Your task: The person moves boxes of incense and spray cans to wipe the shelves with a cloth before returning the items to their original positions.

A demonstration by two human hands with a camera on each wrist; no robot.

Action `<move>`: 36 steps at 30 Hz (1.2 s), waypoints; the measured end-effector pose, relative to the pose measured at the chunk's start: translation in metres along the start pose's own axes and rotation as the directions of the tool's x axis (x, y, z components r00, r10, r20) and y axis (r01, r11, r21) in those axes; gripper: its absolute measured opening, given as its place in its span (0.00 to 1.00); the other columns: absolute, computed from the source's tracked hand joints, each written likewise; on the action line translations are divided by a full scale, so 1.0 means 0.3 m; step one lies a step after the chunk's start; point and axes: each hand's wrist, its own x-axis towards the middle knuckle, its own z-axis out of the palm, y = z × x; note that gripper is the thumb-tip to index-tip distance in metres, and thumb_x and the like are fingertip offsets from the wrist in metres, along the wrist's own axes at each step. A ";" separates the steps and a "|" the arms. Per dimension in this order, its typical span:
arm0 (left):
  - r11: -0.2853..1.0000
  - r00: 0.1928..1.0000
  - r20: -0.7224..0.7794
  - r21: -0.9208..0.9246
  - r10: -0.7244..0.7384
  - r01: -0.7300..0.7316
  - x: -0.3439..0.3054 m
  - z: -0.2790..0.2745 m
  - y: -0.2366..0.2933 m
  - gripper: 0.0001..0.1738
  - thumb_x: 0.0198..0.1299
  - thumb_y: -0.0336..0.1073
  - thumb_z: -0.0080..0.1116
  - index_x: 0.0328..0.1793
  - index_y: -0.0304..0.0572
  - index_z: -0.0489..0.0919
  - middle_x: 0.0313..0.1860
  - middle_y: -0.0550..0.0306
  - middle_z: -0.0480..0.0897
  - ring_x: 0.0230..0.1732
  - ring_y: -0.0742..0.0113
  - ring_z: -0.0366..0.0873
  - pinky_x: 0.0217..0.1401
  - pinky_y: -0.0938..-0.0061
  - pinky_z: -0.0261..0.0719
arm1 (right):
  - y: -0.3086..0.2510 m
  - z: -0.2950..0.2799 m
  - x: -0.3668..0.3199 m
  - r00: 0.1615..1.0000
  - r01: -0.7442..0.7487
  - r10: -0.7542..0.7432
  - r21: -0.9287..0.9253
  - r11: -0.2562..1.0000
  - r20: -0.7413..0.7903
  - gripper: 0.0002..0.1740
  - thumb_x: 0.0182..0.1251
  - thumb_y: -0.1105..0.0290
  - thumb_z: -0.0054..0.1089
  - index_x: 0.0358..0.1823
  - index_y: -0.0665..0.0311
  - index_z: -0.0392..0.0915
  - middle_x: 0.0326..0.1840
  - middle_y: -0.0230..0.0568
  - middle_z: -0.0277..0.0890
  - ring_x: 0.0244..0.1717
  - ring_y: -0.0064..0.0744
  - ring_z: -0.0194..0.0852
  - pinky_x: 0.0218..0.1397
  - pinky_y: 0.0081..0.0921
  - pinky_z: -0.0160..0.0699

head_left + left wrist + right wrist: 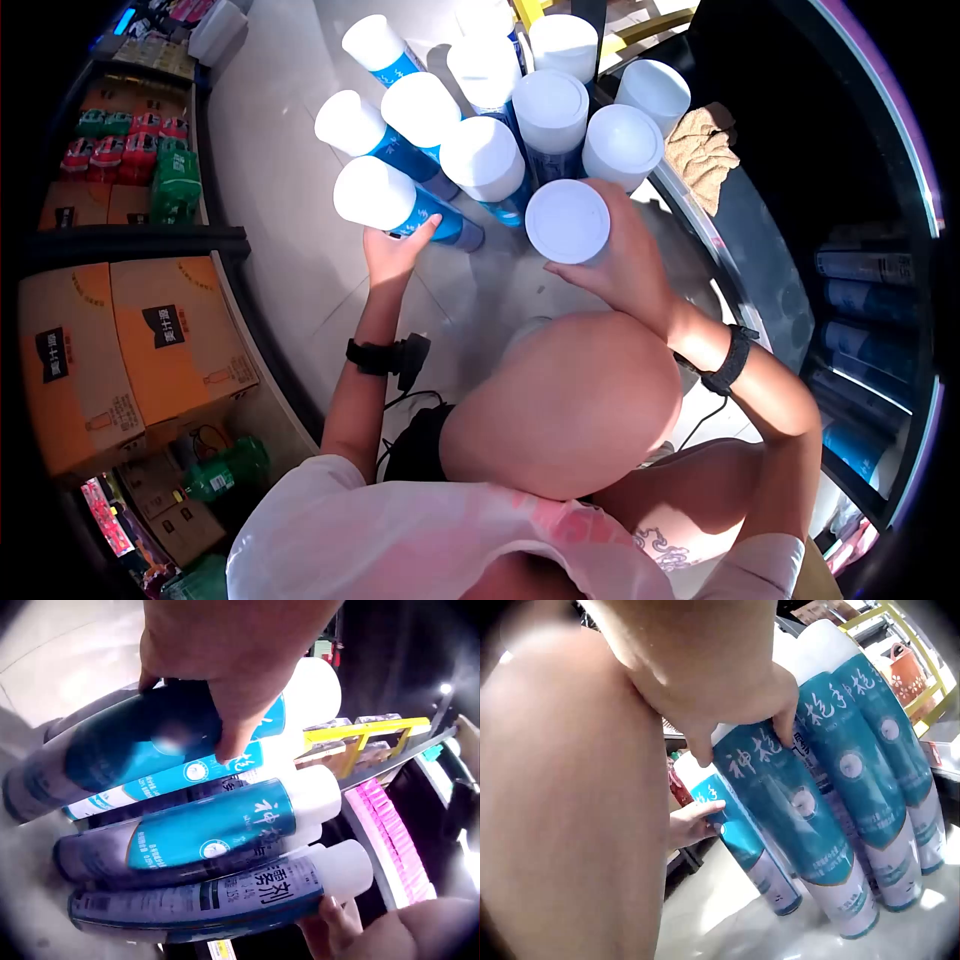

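A group of blue and white spray cans with white caps stands close together on the tiled floor in the head view. My left hand [393, 258] grips the nearest left spray can [440, 222] below its cap, thumb along the label. On the right, my right hand [632, 265] wraps around the top of another spray can [568, 222], just under the cap. The right wrist view shows this can [795, 795] upright, its base at the floor, beside more cans [855, 765]. In the left wrist view, the left-hand can [112, 746] lies alongside the others.
Cardboard cartons [180, 335] and bottles [175, 185] fill a shelf on the left. At right, an open dark cabinet holds more cans [870, 300] lying down, with a brown cloth [703, 155] on its edge. A yellow frame [367, 731] stands behind the cans.
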 end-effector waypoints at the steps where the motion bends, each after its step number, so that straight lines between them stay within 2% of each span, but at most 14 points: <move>1: 1.000 1.000 -0.002 0.001 0.001 -0.001 -0.005 0.007 -0.004 0.24 0.40 0.30 0.72 0.43 0.28 0.74 0.36 0.53 0.79 0.37 0.69 0.76 0.42 0.75 0.75 | -0.001 0.001 0.004 0.999 0.034 -0.035 -0.031 0.999 -0.024 0.36 0.44 0.68 0.70 0.56 0.62 0.62 0.53 0.47 0.67 0.54 0.47 0.68 0.52 0.34 0.71; 12: 0.985 0.995 -0.054 -0.147 0.080 -0.087 -0.051 0.043 -0.018 0.23 0.45 0.27 0.68 0.46 0.29 0.71 0.39 0.53 0.77 0.39 0.69 0.76 0.42 0.77 0.75 | 0.038 0.008 -0.003 0.999 0.034 -0.038 -0.138 0.990 -0.027 0.34 0.47 0.67 0.68 0.56 0.60 0.61 0.47 0.49 0.74 0.44 0.50 0.75 0.44 0.34 0.76; 17: 0.984 1.000 -0.023 -0.179 0.020 -0.023 -0.063 0.045 -0.022 0.40 0.44 0.29 0.70 0.60 0.30 0.57 0.52 0.45 0.69 0.51 0.63 0.71 0.53 0.72 0.72 | 0.053 0.001 -0.018 1.000 -0.005 0.000 -0.210 0.978 -0.022 0.33 0.49 0.68 0.66 0.57 0.60 0.61 0.45 0.50 0.75 0.43 0.50 0.76 0.44 0.35 0.77; 18: 0.992 0.999 0.035 -0.121 0.038 -0.034 -0.064 0.033 -0.028 0.51 0.44 0.32 0.71 0.66 0.29 0.46 0.58 0.39 0.64 0.57 0.56 0.67 0.58 0.66 0.68 | 0.056 -0.008 -0.025 1.000 -0.012 0.012 -0.174 0.985 -0.004 0.33 0.50 0.68 0.66 0.57 0.60 0.61 0.45 0.50 0.75 0.43 0.49 0.76 0.44 0.35 0.77; 19: 0.991 0.999 0.028 -0.125 0.042 -0.038 -0.075 0.019 -0.034 0.51 0.44 0.32 0.71 0.66 0.29 0.46 0.58 0.39 0.64 0.57 0.56 0.67 0.58 0.66 0.68 | 0.061 -0.020 -0.034 1.000 -0.020 0.022 -0.141 0.990 0.016 0.32 0.50 0.68 0.66 0.57 0.61 0.62 0.45 0.50 0.75 0.43 0.48 0.76 0.44 0.34 0.77; 21: 0.920 0.976 -0.059 0.326 -0.211 0.219 -0.137 -0.005 0.018 0.53 0.46 0.41 0.69 0.67 0.25 0.43 0.61 0.30 0.60 0.59 0.50 0.66 0.60 0.62 0.66 | 0.083 -0.052 -0.080 1.000 0.010 -0.010 -0.140 0.990 0.003 0.30 0.51 0.69 0.65 0.56 0.61 0.64 0.44 0.49 0.76 0.43 0.47 0.77 0.44 0.33 0.77; 22: 0.861 0.964 -0.053 0.439 -0.259 0.256 -0.160 -0.043 -0.036 0.43 0.51 0.47 0.64 0.63 0.23 0.58 0.56 0.31 0.69 0.55 0.51 0.71 0.57 0.61 0.68 | 0.091 -0.069 -0.094 0.999 0.028 -0.031 -0.142 0.989 -0.018 0.27 0.52 0.70 0.64 0.55 0.61 0.66 0.43 0.48 0.76 0.43 0.46 0.77 0.44 0.32 0.77; 24: 0.772 0.845 0.325 0.618 -0.424 0.149 -0.181 -0.098 0.123 0.27 0.55 0.49 0.59 0.48 0.28 0.76 0.43 0.41 0.80 0.45 0.57 0.77 0.48 0.63 0.73 | 0.098 -0.123 -0.122 1.000 -0.015 0.014 -0.194 0.981 -0.010 0.23 0.53 0.71 0.62 0.52 0.62 0.68 0.42 0.48 0.76 0.42 0.45 0.78 0.43 0.32 0.77; 25: 0.817 0.846 0.392 0.570 -0.362 0.085 -0.197 -0.094 0.122 0.19 0.57 0.46 0.57 0.35 0.33 0.81 0.28 0.53 0.82 0.33 0.65 0.78 0.38 0.68 0.75 | 0.101 -0.164 -0.159 0.998 -0.066 0.066 -0.228 0.972 -0.004 0.20 0.54 0.72 0.61 0.49 0.62 0.70 0.41 0.47 0.77 0.41 0.44 0.78 0.43 0.31 0.77; 27: 0.914 0.782 0.492 0.325 -0.384 0.244 -0.230 -0.003 0.282 0.15 0.59 0.41 0.56 0.30 0.33 0.77 0.25 0.61 0.77 0.28 0.77 0.73 0.32 0.80 0.72 | 0.152 -0.234 -0.189 0.992 -0.121 0.109 -0.207 0.971 -0.068 0.12 0.57 0.76 0.57 0.43 0.68 0.73 0.37 0.44 0.78 0.39 0.34 0.80 0.39 0.26 0.78; 29: 0.987 0.746 0.652 0.152 -0.137 0.049 -0.260 0.101 0.387 0.08 0.59 0.32 0.55 0.34 0.33 0.76 0.29 0.61 0.78 0.31 0.76 0.74 0.31 0.81 0.72 | 0.184 -0.313 -0.237 0.986 -0.143 0.117 -0.226 0.964 -0.121 0.09 0.57 0.77 0.54 0.41 0.70 0.73 0.31 0.42 0.78 0.33 0.28 0.79 0.33 0.22 0.77; 31: 0.976 0.724 0.677 0.032 0.137 -0.215 -0.284 0.269 0.514 0.06 0.58 0.30 0.55 0.35 0.33 0.75 0.30 0.58 0.78 0.32 0.73 0.75 0.31 0.81 0.71 | 0.222 -0.369 -0.281 0.948 -0.254 0.208 -0.176 0.951 -0.242 0.06 0.54 0.73 0.55 0.33 0.66 0.72 0.27 0.45 0.78 0.31 0.40 0.81 0.35 0.29 0.77; 33: 0.900 0.587 0.708 -0.166 0.394 -0.404 -0.303 0.431 0.614 0.07 0.56 0.31 0.56 0.36 0.34 0.74 0.31 0.55 0.77 0.33 0.69 0.77 0.33 0.78 0.73 | 0.223 -0.443 -0.339 0.923 -0.328 0.263 -0.217 0.919 -0.281 0.06 0.53 0.74 0.56 0.33 0.67 0.73 0.26 0.45 0.78 0.31 0.37 0.81 0.35 0.27 0.77; 36: 0.898 0.216 0.907 -0.278 0.363 -0.341 -0.264 0.667 0.668 0.09 0.58 0.31 0.55 0.41 0.33 0.75 0.36 0.56 0.77 0.36 0.72 0.76 0.41 0.80 0.74 | 0.260 -0.527 -0.412 0.875 -0.331 0.200 -0.245 0.911 -0.441 0.08 0.52 0.74 0.57 0.35 0.69 0.75 0.27 0.45 0.78 0.31 0.38 0.81 0.36 0.26 0.76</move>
